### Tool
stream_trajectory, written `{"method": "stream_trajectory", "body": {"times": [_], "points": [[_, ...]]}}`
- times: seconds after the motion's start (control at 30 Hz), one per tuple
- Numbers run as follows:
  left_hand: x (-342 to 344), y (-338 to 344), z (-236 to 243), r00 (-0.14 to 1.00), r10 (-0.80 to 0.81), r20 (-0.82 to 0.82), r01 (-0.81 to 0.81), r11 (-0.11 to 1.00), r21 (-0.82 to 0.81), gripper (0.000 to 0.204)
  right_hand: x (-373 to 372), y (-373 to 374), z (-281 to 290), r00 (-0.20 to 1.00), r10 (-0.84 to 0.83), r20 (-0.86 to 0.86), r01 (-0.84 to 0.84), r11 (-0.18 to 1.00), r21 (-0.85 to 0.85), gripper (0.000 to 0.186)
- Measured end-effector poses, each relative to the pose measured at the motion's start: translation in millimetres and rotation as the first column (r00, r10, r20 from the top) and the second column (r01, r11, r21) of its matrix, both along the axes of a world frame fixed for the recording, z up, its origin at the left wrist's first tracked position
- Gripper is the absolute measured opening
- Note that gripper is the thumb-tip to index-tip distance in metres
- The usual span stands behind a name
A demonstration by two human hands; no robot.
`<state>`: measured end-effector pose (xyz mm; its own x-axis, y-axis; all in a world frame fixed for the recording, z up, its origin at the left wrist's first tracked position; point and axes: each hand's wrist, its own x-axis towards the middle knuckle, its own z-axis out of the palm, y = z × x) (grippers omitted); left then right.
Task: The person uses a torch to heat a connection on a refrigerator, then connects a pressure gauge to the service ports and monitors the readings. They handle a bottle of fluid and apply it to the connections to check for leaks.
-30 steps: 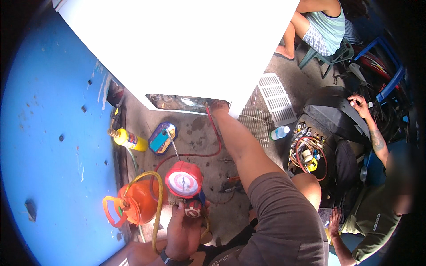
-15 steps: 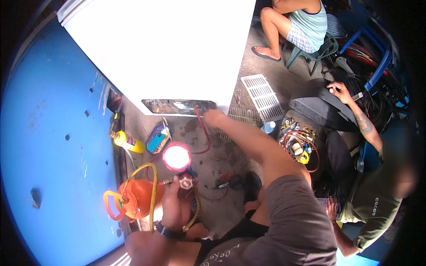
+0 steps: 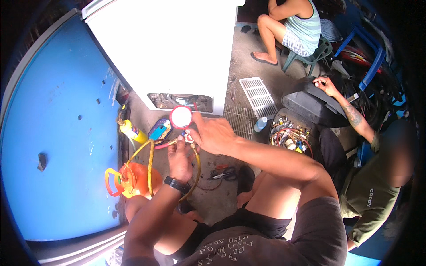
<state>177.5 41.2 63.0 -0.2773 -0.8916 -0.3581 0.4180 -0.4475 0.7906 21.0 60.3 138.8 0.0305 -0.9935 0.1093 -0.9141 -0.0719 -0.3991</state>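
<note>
A round pressure gauge (image 3: 181, 117) with a red rim is held up in front of me, its face washed out by glare. Below it is a small valve body (image 3: 189, 138) with a red and white knob. My left hand (image 3: 179, 163) pinches the brass fitting (image 3: 173, 142) where a red hose (image 3: 162, 146) meets the valve. My right hand (image 3: 216, 134) grips the valve and gauge from the right, fingertips at the knob. From the valve a yellow hose (image 3: 198, 170) hangs down; yellow hose also arcs by the orange gas cylinder (image 3: 145, 178) at my left.
A white fridge-like cabinet (image 3: 164, 48) with a low opening (image 3: 177, 102) stands ahead. Nearby are a yellow gas canister (image 3: 133, 131), blue device (image 3: 159, 129), pliers (image 3: 225, 173), bottle (image 3: 260, 124), white grille (image 3: 258, 97) and box of fittings (image 3: 290, 133). Two people sit at right.
My right hand has come back from the cabinet opening to the valve. The gauge has risen toward the cabinet. My left hand has moved up with it to the red hose's fitting.
</note>
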Motion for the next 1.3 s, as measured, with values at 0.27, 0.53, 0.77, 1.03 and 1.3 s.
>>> {"method": "stream_trajectory", "body": {"times": [0.27,0.53,0.77,1.03,1.3], "points": [[-19,4,-16,0.999,0.027,-0.033,-0.031,0.992,-0.122,0.017,0,4,-19,0.979,-0.040,-0.198,-0.026,0.948,-0.318,0.059],[-8,-3,-10,0.999,-0.038,-0.017,0.037,0.998,-0.051,0.028,-1,-13,-34,0.990,0.003,-0.141,-0.044,0.957,-0.286,0.064],[-3,-5,-4,1.000,-0.028,-0.003,0.028,1.000,-0.010,0.030,2,-21,-41,0.980,0.038,-0.194,-0.096,0.948,-0.303,0.058],[-3,-3,-1,0.994,-0.103,-0.023,0.104,0.993,0.055,0.029,-11,-24,-51,0.972,0.119,-0.201,-0.181,0.927,-0.328,0.060],[3,-10,-7,0.983,-0.174,-0.057,0.179,0.977,0.113,0.030,-15,-21,-44,0.953,0.190,-0.235,-0.253,0.926,-0.281,0.059]]}}
